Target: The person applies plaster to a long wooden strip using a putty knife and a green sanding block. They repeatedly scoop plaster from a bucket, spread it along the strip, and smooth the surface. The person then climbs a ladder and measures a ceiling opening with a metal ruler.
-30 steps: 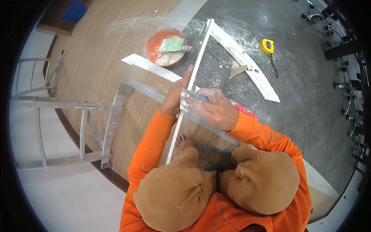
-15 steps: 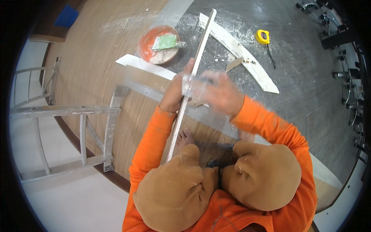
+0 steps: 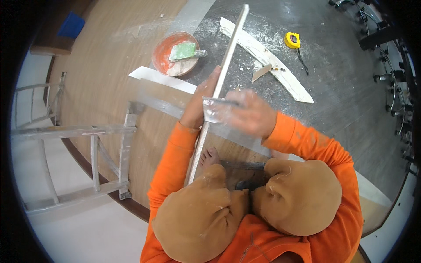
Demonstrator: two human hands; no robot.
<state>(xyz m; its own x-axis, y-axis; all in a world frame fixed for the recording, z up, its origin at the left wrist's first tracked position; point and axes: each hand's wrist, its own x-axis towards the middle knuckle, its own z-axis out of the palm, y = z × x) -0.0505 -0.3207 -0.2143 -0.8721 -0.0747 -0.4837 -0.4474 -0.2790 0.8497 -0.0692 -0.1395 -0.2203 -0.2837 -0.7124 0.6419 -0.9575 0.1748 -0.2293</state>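
Note:
A long, narrow white board (image 3: 231, 46) is tilted on edge, running from between my knees away to the upper middle. My left hand (image 3: 197, 105) grips it from the left side, fingers partly hidden behind it. In my right hand (image 3: 255, 113), slightly blurred, is a scraper (image 3: 213, 110). Its broad metal blade lies across the board's narrow edge, close beside my left hand. Beyond them, an orange bowl (image 3: 158, 51) holds white powder or paste, and a green-bladed putty knife (image 3: 182, 51) rests across it.
A curved white strip (image 3: 285, 72) lies on the dark floor, with a small tan offcut (image 3: 262, 72) against it. Further right sits a yellow tape measure (image 3: 292, 40). A metal ladder (image 3: 92, 131) is at left; a blue bin (image 3: 71, 25) and wheeled chairs (image 3: 390, 78) stand further off.
My right hand has drawn the scraper a little toward me along the board's edge. My left hand keeps its grip in nearly the same place.

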